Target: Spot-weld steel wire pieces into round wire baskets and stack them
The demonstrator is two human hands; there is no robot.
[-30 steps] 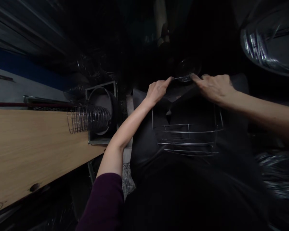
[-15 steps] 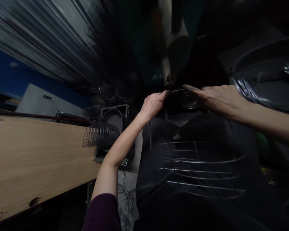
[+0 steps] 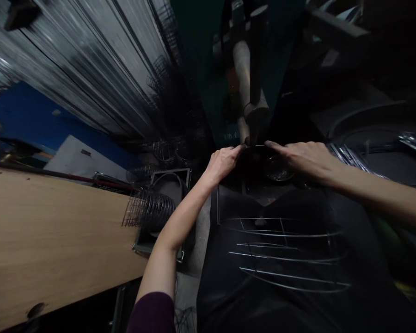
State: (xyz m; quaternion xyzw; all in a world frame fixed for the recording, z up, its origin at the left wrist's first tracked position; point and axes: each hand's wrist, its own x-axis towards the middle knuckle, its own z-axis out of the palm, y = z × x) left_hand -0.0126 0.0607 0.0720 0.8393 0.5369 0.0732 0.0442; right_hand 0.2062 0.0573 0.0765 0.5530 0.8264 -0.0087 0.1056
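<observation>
Between my two hands runs a thin metal wire (image 3: 258,146), right below the tip of a machine's pale cylindrical arm (image 3: 241,60). My left hand (image 3: 224,161) is closed, pinching one end of it with thumb and finger. At the other end, my right hand (image 3: 305,157) has its fingers closed on the wire, index finger stretched along it. Whether the wire is straight or part of a ring is too dark to tell. Several curved and straight wires (image 3: 294,234) lie across the dark cloth (image 3: 263,310) over my lap. A round shiny dish-like thing (image 3: 279,169) sits below my right hand.
At the left is a wooden board (image 3: 55,240), with a stack of wire rings (image 3: 149,208) beside it by a metal-framed crate (image 3: 138,247). Bundled metal wires (image 3: 350,157) lie in a dark round container (image 3: 336,122) at the right. Long rods (image 3: 100,60) fill the upper left.
The whole view has shifted, so hands and machine sit slightly lower in the picture. Both hands still hold the wire below the machine's tip, and it now looks straighter.
</observation>
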